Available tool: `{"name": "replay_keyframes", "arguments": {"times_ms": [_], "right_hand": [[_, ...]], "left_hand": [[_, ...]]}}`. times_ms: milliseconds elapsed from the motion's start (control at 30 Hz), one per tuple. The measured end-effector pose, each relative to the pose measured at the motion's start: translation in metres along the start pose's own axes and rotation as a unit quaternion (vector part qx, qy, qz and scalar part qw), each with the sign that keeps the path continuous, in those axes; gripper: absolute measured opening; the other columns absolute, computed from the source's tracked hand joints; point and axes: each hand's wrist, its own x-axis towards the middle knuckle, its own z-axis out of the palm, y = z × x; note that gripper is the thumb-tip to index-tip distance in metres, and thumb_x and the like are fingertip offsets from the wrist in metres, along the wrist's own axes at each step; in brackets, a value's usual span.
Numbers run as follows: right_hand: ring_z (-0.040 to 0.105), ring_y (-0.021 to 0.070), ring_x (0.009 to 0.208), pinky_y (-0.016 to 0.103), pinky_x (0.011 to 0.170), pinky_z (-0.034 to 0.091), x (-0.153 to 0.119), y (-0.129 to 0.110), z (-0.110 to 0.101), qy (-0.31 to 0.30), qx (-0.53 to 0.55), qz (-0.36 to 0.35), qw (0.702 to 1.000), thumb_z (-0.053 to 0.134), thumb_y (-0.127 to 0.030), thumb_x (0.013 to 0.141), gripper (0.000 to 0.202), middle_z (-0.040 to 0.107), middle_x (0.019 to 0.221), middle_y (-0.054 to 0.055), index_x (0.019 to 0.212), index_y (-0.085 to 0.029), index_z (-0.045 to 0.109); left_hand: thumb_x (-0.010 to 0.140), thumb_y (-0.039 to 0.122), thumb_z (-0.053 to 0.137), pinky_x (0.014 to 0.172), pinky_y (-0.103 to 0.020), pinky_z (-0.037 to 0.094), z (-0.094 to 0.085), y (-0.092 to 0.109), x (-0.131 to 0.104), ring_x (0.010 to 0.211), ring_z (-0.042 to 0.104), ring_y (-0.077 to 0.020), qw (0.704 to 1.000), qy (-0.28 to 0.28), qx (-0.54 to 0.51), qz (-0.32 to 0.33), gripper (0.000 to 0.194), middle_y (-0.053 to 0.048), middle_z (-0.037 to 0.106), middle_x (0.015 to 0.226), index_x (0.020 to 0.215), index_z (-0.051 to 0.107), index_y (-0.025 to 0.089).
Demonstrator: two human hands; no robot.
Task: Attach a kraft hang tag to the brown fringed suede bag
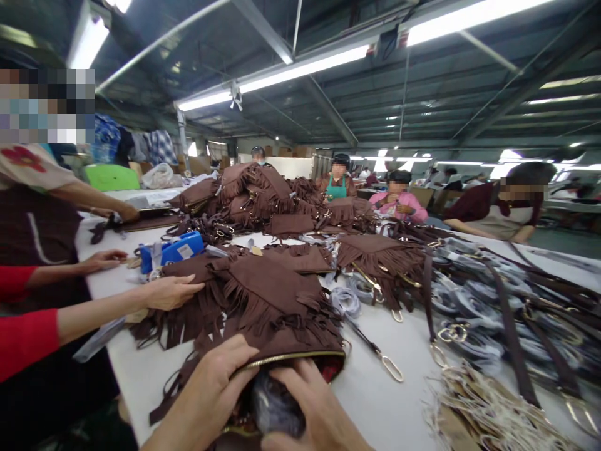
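Note:
A brown fringed bag [277, 319] lies at the table's near edge, its gold zipper open towards me. My left hand [213, 382] grips the left side of the zipper edge, fingers closed on it. My right hand [307, 401] reaches into the opening, its fingertips hidden inside. Between the hands, a plastic-wrapped grey bundle [277, 404] sits in the bag's mouth; the right hand touches it. Red lining shows at the opening's right end.
Brown fringed bags [253, 191] are heaped behind. Wrapped straps [469, 300] and stringed tags [488, 407] cover the right. A co-worker's hand [171, 292] touches bags at left, near a blue box [173, 252]. Other people sit or stand around the table [375, 388].

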Motion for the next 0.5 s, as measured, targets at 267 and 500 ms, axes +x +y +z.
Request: {"name": "replay_keyframes", "arguments": {"times_ms": [267,500], "right_hand": [[0.063,0.0278,0.113,0.041,0.104,0.048,0.016,0.036,0.058,-0.056,-0.122,-0.081,0.988,0.047,-0.017,0.088,0.048,0.067,0.126,0.007,0.135,-0.021,0.054],[0.060,0.0265,0.117,0.040,0.098,0.053,-0.044,0.037,0.001,-0.013,-0.133,-0.103,0.986,0.046,-0.009,0.086,0.043,0.065,0.126,0.014,0.126,-0.017,0.059]], "left_hand": [[0.072,0.013,0.060,0.105,-0.035,0.041,0.012,-0.006,-0.026,0.121,0.051,-0.0243,0.995,-0.054,0.078,-0.041,0.062,-0.006,0.056,0.129,0.132,0.053,0.027],[0.068,0.009,0.058,0.109,-0.043,0.039,0.010,-0.039,-0.103,0.126,0.046,-0.0278,0.986,0.011,0.137,-0.096,0.064,-0.009,0.052,0.135,0.130,0.052,0.025]]}}
